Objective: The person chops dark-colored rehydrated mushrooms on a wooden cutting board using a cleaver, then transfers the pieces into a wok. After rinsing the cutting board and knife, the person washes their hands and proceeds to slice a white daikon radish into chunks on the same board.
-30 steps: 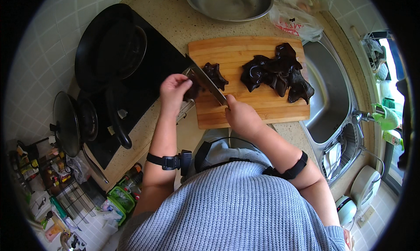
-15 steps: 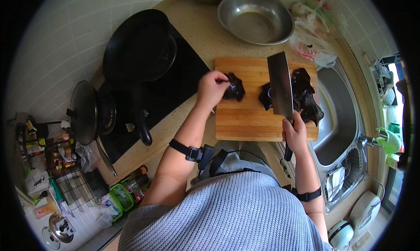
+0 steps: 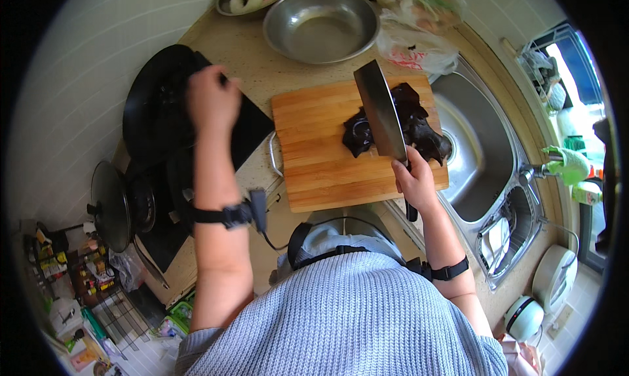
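The right hand (image 3: pixel 415 178) grips the handle of a cleaver (image 3: pixel 381 114) with its fingers wrapped around it. The broad blade slants up toward the far left, in front of a heap of glossy dark wood-ear mushrooms (image 3: pixel 429 140) on the right half of a wooden cutting board (image 3: pixel 314 176). Whether the blade touches the heap cannot be told from this angle.

The left hand (image 3: pixel 214 100) is well to the left of the board, in front of the right edge of a black wok (image 3: pixel 151 104) on the black cooktop (image 3: pixel 252 121). Its fingers are bent and blurred, with a dark patch at the tips; whether they hold a piece cannot be told.

Beyond the board's far edge stands a wide steel basin (image 3: pixel 321 38). At its far left is a bowl (image 3: pixel 226 1) with white curved pieces, and to its right lies a clear plastic bag (image 3: pixel 419 48). A steel sink (image 3: pixel 481 179) lies just right of the board. On the near left side of the cooktop, a lid (image 3: pixel 110 209) leans at a tilt.
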{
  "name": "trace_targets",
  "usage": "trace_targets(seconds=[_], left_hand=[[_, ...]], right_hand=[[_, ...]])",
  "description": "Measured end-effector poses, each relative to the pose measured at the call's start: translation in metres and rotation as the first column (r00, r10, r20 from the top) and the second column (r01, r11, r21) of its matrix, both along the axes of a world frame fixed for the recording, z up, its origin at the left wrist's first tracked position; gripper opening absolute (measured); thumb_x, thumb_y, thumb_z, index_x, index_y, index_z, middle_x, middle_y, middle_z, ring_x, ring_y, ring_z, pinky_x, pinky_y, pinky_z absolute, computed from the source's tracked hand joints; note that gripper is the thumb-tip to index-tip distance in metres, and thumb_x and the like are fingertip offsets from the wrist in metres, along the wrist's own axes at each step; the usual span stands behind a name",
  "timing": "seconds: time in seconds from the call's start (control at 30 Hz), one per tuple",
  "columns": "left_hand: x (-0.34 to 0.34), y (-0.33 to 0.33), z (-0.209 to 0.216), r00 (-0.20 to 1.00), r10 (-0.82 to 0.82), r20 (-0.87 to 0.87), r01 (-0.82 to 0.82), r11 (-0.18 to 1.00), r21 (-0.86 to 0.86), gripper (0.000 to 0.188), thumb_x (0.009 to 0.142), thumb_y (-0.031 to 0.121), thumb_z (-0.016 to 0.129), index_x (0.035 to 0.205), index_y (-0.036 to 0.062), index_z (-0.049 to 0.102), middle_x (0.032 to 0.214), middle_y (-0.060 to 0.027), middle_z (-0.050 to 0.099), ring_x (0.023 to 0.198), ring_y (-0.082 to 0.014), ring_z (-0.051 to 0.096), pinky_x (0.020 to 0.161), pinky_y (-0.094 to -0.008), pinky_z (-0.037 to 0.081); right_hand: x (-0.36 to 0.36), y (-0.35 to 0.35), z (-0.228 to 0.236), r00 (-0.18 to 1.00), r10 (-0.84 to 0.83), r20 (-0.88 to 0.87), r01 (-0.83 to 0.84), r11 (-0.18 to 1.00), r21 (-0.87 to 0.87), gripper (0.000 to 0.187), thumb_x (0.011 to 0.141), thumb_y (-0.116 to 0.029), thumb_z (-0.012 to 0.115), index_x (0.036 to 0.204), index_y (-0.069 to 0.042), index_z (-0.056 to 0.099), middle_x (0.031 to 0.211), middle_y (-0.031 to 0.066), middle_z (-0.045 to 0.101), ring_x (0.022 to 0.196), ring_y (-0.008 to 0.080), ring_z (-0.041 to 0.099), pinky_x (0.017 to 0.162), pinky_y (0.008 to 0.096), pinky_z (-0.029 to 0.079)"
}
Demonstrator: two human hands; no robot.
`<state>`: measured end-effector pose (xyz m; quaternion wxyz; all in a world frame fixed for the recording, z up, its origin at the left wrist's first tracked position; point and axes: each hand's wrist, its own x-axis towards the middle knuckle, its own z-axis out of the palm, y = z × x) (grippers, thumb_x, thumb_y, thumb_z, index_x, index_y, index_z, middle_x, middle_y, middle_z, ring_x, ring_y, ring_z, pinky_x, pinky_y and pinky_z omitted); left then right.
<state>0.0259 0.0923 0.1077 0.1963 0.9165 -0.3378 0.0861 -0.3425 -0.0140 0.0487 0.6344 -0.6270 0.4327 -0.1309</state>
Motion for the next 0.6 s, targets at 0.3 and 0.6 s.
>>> trace_targets(seconds=[0.3,0.6], left_hand=[[-0.169,-0.07,-0.103,0.729,-0.249,-0.637,0.34,0.94,0.022,0.052,0.081,0.038,0.07,0.117,0.0017,0.058,0.111,-0.0169,0.063,0.105,-0.0329,0.058,0.091,-0.0391,0.046],[-0.171,-0.063,-0.124,0.672,-0.458,-0.581,0.295,0.886,-0.357,0.01,0.078,0.009,0.07,0.084,0.0041,0.065,0.084,-0.0103,0.061,0.076,-0.0278,0.059,0.076,-0.0332,0.048]], right_hand=[[-0.044,-0.003,0.012,0.983,-0.169,-0.077,0.162,0.982,-0.094,0.037,0.088,-0.008,0.058,0.125,-0.001,0.053,0.082,0.0068,0.061,0.073,0.0125,0.055,0.07,0.0258,0.046],[-0.063,0.001,0.002,0.987,-0.129,-0.097,0.121,0.989,-0.087,0.038,0.087,-0.012,0.06,0.122,-0.001,0.055,0.085,0.014,0.065,0.074,0.0192,0.06,0.071,0.0316,0.048]])
